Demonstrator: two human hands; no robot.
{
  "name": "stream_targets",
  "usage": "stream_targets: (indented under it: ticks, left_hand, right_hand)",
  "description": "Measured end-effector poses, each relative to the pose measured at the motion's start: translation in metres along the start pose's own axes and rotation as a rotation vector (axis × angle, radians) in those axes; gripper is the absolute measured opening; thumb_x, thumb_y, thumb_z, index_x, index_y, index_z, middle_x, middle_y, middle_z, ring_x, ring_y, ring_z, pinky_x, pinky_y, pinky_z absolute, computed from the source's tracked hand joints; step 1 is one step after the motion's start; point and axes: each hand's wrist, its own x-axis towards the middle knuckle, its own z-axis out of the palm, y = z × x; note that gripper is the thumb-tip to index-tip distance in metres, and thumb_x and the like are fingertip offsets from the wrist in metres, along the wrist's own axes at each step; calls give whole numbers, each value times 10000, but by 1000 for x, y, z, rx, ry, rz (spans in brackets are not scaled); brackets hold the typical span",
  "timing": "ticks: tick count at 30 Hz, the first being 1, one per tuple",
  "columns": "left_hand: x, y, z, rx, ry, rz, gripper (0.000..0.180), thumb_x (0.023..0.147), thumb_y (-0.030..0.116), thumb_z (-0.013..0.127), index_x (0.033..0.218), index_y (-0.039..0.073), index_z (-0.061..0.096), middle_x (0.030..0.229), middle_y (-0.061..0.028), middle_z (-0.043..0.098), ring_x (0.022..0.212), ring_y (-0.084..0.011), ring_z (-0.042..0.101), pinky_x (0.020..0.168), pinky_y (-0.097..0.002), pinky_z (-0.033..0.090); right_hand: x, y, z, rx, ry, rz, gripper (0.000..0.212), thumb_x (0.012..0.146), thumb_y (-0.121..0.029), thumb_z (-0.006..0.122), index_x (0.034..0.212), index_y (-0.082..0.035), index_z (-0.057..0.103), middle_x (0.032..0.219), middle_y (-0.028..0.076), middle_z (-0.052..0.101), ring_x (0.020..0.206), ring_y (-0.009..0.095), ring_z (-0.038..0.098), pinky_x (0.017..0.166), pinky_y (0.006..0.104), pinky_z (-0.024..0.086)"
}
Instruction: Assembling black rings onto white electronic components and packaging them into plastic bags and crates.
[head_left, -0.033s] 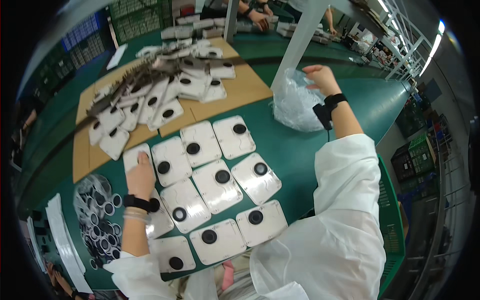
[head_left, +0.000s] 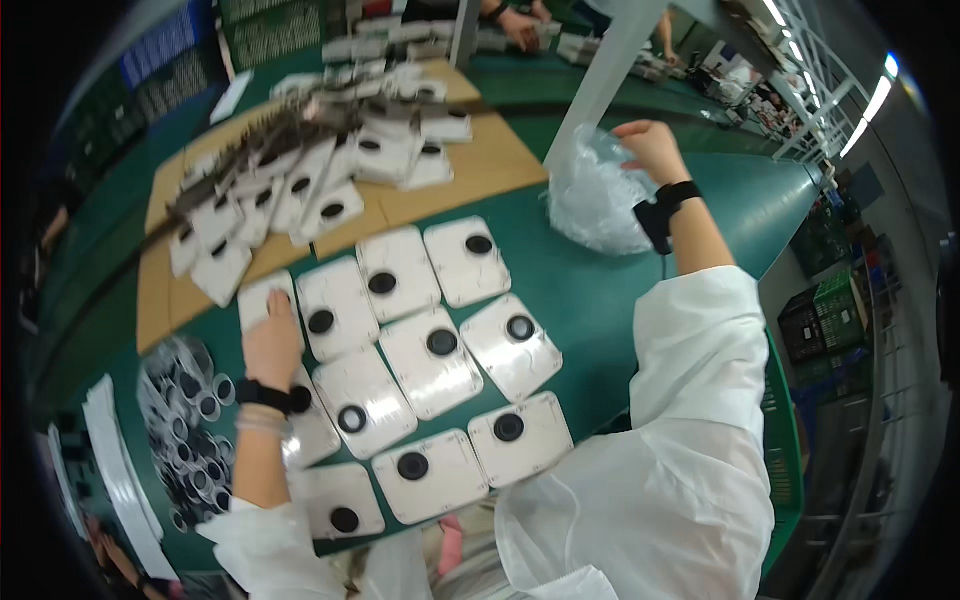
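White rounded-corner plates (head_left: 431, 362), each with a black round piece, lie in rows in front of me. My left hand (head_left: 272, 345) is down on a plate (head_left: 262, 296) at the far left of the back row. Its fingers are pressed together at the plate's round spot, and what lies under them is hidden. On the right, my right hand (head_left: 652, 152) reaches to the top of a clear, crumpled plastic bag (head_left: 598, 205). Finger and thumb stand apart at the bag's upper edge. Nothing shows plainly between them.
More white plates (head_left: 330, 208) are heaped on brown cardboard (head_left: 400, 215) at the back. A clear bag of black rings (head_left: 190, 440) lies left, beside white strips (head_left: 128, 480). A pale post (head_left: 605, 80) rises behind the plastic bag. Other people's hands (head_left: 520, 28) are beyond.
The view has shifted slightly, moving most things a little up and left. My right hand stays at the plastic bag, and my left hand stays on the same plate.
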Motion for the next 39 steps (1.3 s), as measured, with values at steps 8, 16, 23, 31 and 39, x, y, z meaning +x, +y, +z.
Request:
stream_targets:
  ticks: [8,16,23,31,39]
  left_hand:
    - [4,-3,-7,-372,200,-194,179,865,150,450,899,6,550,785,-194,646,684,-352,644,562,-452,511]
    - [-19,-30,-36,-342,487,-304,136,766,124,513,812,24,593,685,-149,638,622,-329,633,529,-442,496]
    - [-133,-142,-84,-417,433,-659,341,819,327,467,706,67,657,689,-152,644,684,-329,640,579,-459,501]
    - [-177,-214,-34,101,252,-427,242,830,302,489,762,147,662,820,-65,648,874,-296,578,702,-492,410]
    - [-210,-141,-68,-481,407,-177,317,743,257,716,1026,125,660,978,-61,639,985,-234,555,837,-415,394]
  right_hand:
    - [-11,1,-35,-267,-182,-472,301,912,-214,564,1154,-42,608,857,-22,604,721,48,504,609,182,393]
    - [-88,-20,-32,-405,-475,-539,359,875,-103,588,1211,6,527,1028,99,613,880,145,572,775,259,462]
    - [-239,-63,-37,-424,-660,-493,363,889,-112,589,1213,38,524,994,114,625,849,155,569,758,283,462]
    - [-301,-50,8,-387,-805,-356,466,760,-14,643,1207,32,519,1100,180,617,1002,234,609,865,324,469]
    - [-355,-43,38,-497,-733,-418,426,759,-44,661,1168,-3,545,1071,162,617,965,303,603,808,355,478]
